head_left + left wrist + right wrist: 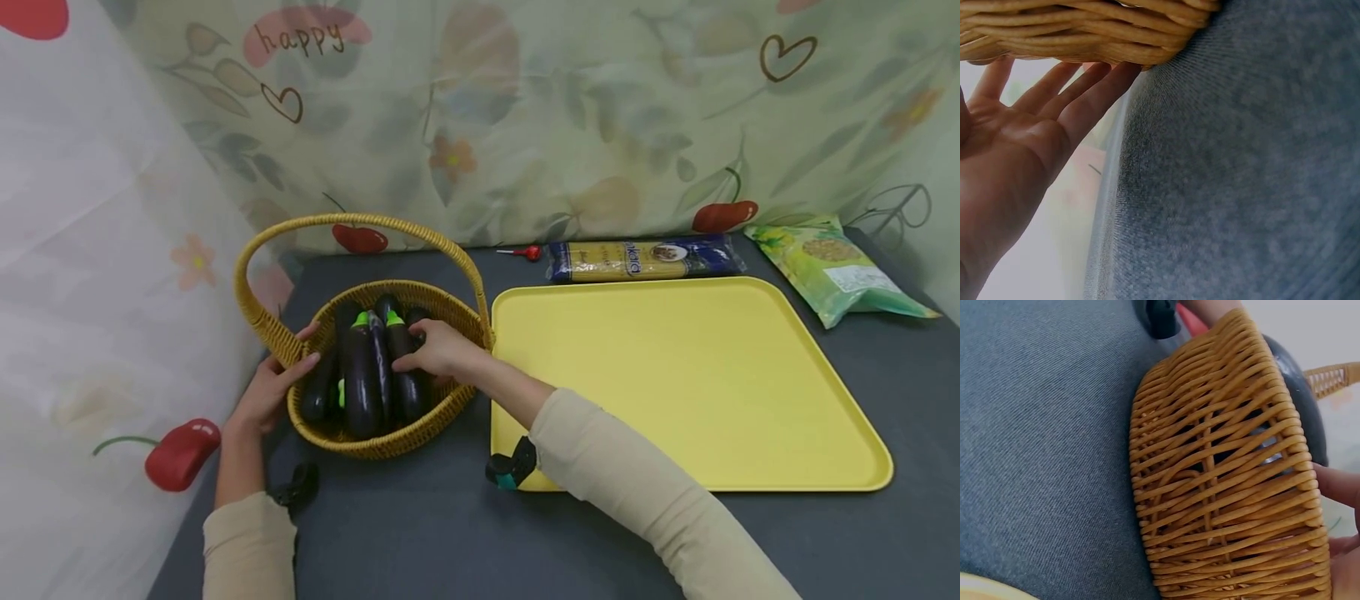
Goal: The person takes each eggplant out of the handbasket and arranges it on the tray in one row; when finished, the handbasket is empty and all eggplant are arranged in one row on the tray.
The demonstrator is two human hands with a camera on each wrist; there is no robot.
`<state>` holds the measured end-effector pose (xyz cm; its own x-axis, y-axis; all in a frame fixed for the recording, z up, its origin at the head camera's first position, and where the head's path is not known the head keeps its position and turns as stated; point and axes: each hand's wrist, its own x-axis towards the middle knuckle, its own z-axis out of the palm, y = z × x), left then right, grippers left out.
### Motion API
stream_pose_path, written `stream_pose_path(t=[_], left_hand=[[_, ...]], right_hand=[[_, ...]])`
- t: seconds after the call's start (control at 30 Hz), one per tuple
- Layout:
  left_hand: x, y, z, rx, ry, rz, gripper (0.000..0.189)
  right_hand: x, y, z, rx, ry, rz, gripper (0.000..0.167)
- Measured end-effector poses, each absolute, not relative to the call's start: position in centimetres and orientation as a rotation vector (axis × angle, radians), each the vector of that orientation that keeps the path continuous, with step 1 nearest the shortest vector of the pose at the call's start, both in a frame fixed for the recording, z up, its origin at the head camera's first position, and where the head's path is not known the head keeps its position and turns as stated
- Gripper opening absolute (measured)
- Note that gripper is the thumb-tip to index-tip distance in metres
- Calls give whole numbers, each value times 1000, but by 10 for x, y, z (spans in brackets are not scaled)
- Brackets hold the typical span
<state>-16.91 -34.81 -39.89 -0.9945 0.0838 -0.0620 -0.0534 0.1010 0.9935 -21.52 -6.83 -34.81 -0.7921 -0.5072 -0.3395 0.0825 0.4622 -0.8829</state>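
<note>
The eggplant (412,398) lies inside the basket (375,447), right half, its long axis running near to far. My right grip (444,350), the nearer one, seems to pinch it from the right; my left grip (262,398), fingers straight, touches the basket's left side.

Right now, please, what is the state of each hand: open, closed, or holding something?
Left hand: holding the wicker basket at its side.
Right hand: holding an eggplant inside the basket.
</note>
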Motion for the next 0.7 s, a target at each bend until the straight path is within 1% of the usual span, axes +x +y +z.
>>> stream_pose_path(t=[0.2,0.3,0.47,0.7], left_hand=[[-169,-349,-400,44,2232,2071,57],[-170,-349,-401,43,2231,2076,57],[-170,-349,-401,33,2239,2080,57],[-170,-349,-402,28,2271,2066,56]], right_hand=[[-221,-60,-343,-450,2004,-1461,65],[-220,-54,-336,-454,1895,-1558,65],[-214,-43,-326,-487,1769,-1671,64],[-198,-21,-325,-596,1691,-1707,63]])
